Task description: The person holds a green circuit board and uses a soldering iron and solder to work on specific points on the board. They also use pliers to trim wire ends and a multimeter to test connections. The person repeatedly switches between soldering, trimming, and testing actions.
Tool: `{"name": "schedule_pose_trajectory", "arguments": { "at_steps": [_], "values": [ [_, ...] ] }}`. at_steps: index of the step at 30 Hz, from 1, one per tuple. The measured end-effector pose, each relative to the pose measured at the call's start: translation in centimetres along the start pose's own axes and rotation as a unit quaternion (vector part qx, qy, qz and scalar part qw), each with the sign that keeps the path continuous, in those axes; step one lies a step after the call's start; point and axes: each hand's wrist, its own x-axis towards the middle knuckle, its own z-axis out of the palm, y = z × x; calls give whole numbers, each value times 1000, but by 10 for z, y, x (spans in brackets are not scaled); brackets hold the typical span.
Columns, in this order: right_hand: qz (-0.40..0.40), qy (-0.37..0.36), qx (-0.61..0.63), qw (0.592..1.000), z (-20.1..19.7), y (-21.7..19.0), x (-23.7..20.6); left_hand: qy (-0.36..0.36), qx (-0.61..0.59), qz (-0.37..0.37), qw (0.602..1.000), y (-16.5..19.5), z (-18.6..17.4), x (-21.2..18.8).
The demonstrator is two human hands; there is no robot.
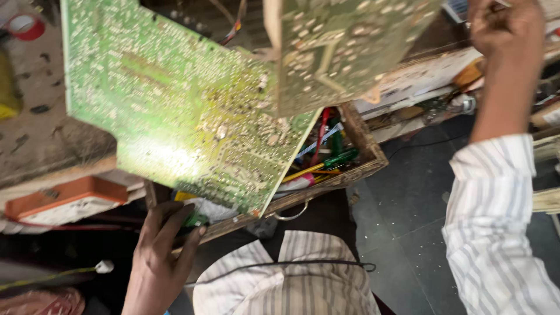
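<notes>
Precariously, the left hand (pixel 160 245) is gripping only the lower edge of the big green circuit board (pixel 175 111) above the tool drawer (pixel 356 146); it could tip. The right hand (pixel 504 26) is clenched overhead, contents unclear.

- An open wooden drawer (pixel 373 156) with a metal ring pull (pixel 291 214) sits in the middle, its near edge facing the viewer.
- Inside the drawer lie screwdrivers with red, green and yellow plastic handles (pixel 326 154), jumbled together.
- A flat orange-and-white plastic box (pixel 64 201) lies at the left, just beside the drawer.
- A roll of red tape (pixel 24 26) rests on the worn bench top at the far left.
- A dark tiled floor (pixel 402 221) spreads at the right, speckled with dust.
- A thin black cable (pixel 280 265) runs across striped cloth near the bottom.
</notes>
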Motion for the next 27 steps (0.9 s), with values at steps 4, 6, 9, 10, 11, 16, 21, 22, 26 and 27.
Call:
{"name": "schedule_pose_trajectory", "arguments": {
  "at_steps": [4, 6, 9, 10, 11, 16, 21, 22, 26, 27],
  "values": [
    [-66, -245, -348, 902, -7, 44, -81, 18, -9, -21, 1000, 17, -25, -2],
    [-65, -254, -538, 801, -13, 96, -137, 42, 3, 3, 999, 20, -41, -8],
    [-18, -399, -744, 536, -19, 189, -215, 85, -11, 44, 995, 21, -58, -25],
    [-92, -492, -753, 428, -18, 219, -235, 92, -25, 47, 994, 22, -64, -33],
    [-190, -519, -766, 328, -16, 245, -252, 97, -40, 50, 993, 24, -69, -41],
    [-165, -474, -827, 256, -8, 323, -306, 36, -158, 77, 984, 21, -91, -75],
    [-231, -413, -849, 234, 9, 327, -335, 12, -226, 71, 972, 4, -104, -95],
    [-305, -420, -826, 219, 14, 322, -340, 15, -232, 73, 970, 0, -106, -97],
    [-162, -296, -865, 371, 29, 303, -361, 11, -269, 74, 960, -11, -107, -105],
    [-201, -327, -837, 390, 31, 299, -366, 8, -278, 74, 958, -13, -107, -105]
  ]
}}
